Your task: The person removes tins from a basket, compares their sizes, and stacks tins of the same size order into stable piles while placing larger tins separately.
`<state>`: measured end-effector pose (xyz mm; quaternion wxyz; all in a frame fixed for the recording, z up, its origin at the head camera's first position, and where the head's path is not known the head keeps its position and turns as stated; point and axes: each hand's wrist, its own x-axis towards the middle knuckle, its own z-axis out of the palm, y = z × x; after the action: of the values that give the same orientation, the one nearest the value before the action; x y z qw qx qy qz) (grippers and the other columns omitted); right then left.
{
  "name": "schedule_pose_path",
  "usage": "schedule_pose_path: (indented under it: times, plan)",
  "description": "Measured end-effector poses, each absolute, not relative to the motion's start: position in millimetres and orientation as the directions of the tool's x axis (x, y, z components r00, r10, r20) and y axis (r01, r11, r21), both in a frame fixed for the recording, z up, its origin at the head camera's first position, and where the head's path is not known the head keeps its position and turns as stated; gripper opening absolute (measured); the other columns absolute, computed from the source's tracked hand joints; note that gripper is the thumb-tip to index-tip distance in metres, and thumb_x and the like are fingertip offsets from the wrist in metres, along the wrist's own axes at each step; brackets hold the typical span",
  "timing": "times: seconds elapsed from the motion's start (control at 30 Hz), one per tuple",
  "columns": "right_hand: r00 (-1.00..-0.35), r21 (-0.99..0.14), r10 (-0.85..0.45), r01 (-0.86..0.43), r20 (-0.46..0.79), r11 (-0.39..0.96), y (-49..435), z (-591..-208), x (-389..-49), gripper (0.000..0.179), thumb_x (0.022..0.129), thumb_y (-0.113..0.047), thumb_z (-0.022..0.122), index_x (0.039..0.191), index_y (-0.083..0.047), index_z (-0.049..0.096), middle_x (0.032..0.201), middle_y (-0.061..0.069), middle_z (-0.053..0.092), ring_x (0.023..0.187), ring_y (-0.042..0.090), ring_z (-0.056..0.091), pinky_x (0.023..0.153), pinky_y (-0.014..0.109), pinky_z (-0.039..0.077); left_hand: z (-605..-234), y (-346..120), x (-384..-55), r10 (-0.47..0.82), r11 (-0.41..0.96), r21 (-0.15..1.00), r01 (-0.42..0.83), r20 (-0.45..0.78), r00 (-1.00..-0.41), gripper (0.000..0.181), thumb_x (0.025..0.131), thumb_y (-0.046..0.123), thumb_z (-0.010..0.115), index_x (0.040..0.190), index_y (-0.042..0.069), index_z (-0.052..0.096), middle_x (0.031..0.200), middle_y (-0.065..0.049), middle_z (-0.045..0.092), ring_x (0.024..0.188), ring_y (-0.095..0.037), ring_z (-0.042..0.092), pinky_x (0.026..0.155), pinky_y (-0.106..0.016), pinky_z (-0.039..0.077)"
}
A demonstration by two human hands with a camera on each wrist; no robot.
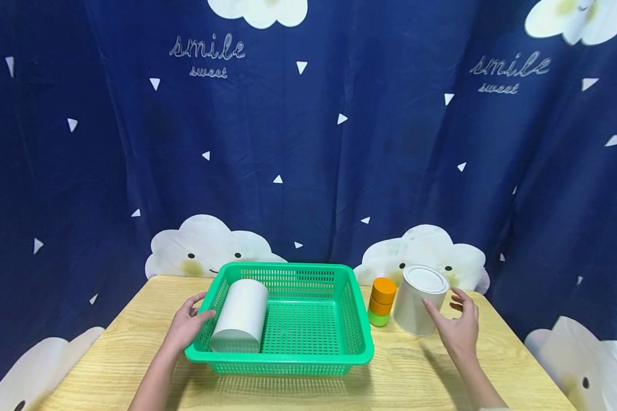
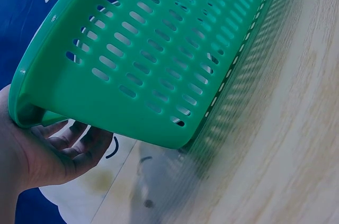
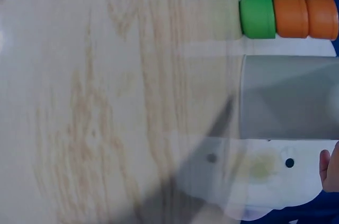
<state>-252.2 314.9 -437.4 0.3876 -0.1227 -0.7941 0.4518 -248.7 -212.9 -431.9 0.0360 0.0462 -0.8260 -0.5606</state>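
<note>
My left hand (image 1: 187,324) grips the left rim of a green plastic basket (image 1: 288,358), thumb over the edge; in the left wrist view its fingers (image 2: 87,147) curl beneath the rim. A smooth white cylinder (image 1: 241,314) lies on its side within the basket's left part. On the right, my right hand (image 1: 457,326) is spread at a light grey can with a lid (image 1: 416,305), which stands upright. Its thumb overlaps the can's front; whether it touches cannot be told. Only a little of this hand (image 3: 331,171) shows in the right wrist view.
Between the basket and the can stands a small stack of round pieces (image 1: 381,302), orange above and green at the bottom. Everything rests on a wood-grain table (image 1: 406,377). A dark blue curtain (image 1: 308,142) with clouds and triangles hangs behind the table's far edge.
</note>
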Motion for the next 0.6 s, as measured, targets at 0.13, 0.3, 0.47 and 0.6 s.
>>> schedule_pose_path:
  times: [0.13, 0.3, 0.47, 0.6]
  plan:
    - [-0.674, -0.804, 0.526, -0.175, 0.519, 0.569, 310.9, -430.4, -249.6, 0.068, 0.071, -0.023, 0.081, 0.129, -0.008, 0.05, 0.116, 0.01, 0.051, 0.098, 0.016, 0.045, 0.071, 0.023, 0.033, -432.1, -212.7, -248.5, -0.119, 0.365, 0.93, -0.038, 0.006, -0.993, 0.062, 0.092, 0.02, 0.056, 0.143, -0.001, 0.027, 0.124, -0.033, 0.051, 0.101, -0.033, 0.061, 0.075, -0.04, 0.054]
    - [-0.675, -0.786, 0.5, -0.195, 0.542, 0.587, 304.2, -421.3, -247.5, 0.067, 0.07, -0.022, 0.082, 0.129, -0.011, 0.052, 0.114, 0.006, 0.052, 0.094, 0.011, 0.046, 0.07, 0.021, 0.035, -432.7, -212.3, -248.9, -0.121, 0.37, 0.928, -0.044, 0.001, -0.993, 0.061, 0.091, 0.02, 0.055, 0.143, 0.0, 0.027, 0.125, -0.033, 0.05, 0.103, -0.035, 0.06, 0.075, -0.042, 0.054]
    - [-0.676, -0.77, 0.474, -0.221, 0.564, 0.599, 294.4, -409.7, -245.3, 0.067, 0.069, -0.019, 0.082, 0.128, -0.012, 0.052, 0.113, 0.008, 0.054, 0.091, 0.009, 0.047, 0.067, 0.016, 0.035, -433.7, -212.7, -249.9, -0.115, 0.374, 0.927, -0.041, 0.003, -0.993, 0.062, 0.091, 0.02, 0.054, 0.143, 0.0, 0.027, 0.126, -0.034, 0.049, 0.104, -0.038, 0.059, 0.076, -0.043, 0.055]
    - [-0.696, -0.761, 0.436, -0.248, 0.57, 0.599, 284.5, -399.6, -244.3, 0.066, 0.07, -0.019, 0.082, 0.129, -0.012, 0.052, 0.115, 0.01, 0.054, 0.095, 0.014, 0.05, 0.069, 0.019, 0.039, -434.2, -213.1, -250.0, -0.113, 0.372, 0.928, -0.039, 0.003, -0.994, 0.061, 0.091, 0.02, 0.054, 0.143, 0.0, 0.027, 0.125, -0.034, 0.049, 0.104, -0.037, 0.059, 0.075, -0.043, 0.055]
